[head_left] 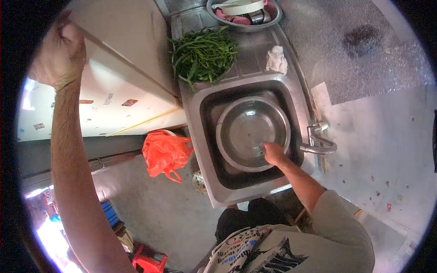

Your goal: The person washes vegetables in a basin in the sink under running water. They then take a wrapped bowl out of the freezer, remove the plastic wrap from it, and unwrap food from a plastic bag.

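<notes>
A round metal basin (227, 157) sits inside the sink (207, 182). My right hand (274, 154) reaches over the basin's near right side, its fingers curled together inside the rim. Whatever they pinch is too small to make out. Far from the sink, my left hand (63, 54) is raised at the upper left with its fingers closed, in front of a white fridge-like cabinet (132, 77). What it grips, if anything, is hidden. Leafy green vegetables (202, 54) are heaped on the drainboard beyond the basin.
A curved metal faucet (318, 146) stands right of the sink. A crumpled white cloth or paper (276, 60) lies on the drainboard, near a metal bowl (248, 28) holding pink and white items. An orange plastic bag (166, 154) and a red stool (150, 261) are at the left.
</notes>
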A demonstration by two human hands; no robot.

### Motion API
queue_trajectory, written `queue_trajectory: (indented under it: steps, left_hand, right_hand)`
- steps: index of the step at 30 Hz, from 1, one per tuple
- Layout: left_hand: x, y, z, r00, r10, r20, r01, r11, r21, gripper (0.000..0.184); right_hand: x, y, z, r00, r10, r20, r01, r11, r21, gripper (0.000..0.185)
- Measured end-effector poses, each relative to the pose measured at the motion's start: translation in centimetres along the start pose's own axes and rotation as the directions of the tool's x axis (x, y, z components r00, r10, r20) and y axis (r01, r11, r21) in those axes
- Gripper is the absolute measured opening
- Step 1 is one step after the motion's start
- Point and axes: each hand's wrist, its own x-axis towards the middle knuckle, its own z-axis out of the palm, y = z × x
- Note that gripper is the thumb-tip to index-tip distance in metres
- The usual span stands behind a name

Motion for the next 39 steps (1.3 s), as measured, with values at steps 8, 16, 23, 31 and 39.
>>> queue_trajectory:
  steps: [8, 16, 23, 31, 39]
  left_hand:
    - [-0.4, 0.4, 0.8, 0.997, -0.045, -0.07, 0.039, 0.995, -0.093, 0.029]
    - [0.3, 1.0, -1.2, 0.987, 0.063, -0.147, -0.051, 0.995, 0.089, 0.025]
    - [0.5, 1.8, -2.7, 0.985, 0.156, -0.071, -0.14, 0.971, 0.195, 0.025]
    - [0.4, 3.5, -3.6, 0.983, 0.049, -0.175, -0.037, 0.997, 0.071, 0.023]
    - [1.7, 4.4, -3.5, 0.9, 0.119, -0.419, -0.11, 0.993, 0.046, 0.013]
  right_hand:
    - [2.6, -1.0, 1.3, 0.957, -0.079, -0.279, 0.164, 0.941, 0.297, 0.012]
    - [4.9, -7.7, -5.3, 0.987, 0.066, -0.144, 0.082, 0.566, 0.821, 0.015]
    - [10.3, -20.8, -18.7, 0.783, -0.019, -0.621, 0.514, 0.582, 0.631, 0.013]
    - [22.4, -25.4, -24.1, 0.589, -0.316, -0.744, 0.413, 0.909, -0.059, 0.023]
    - [19.4, -24.5, -27.1, 0.609, -0.219, -0.763, 0.548, 0.811, 0.205, 0.02]
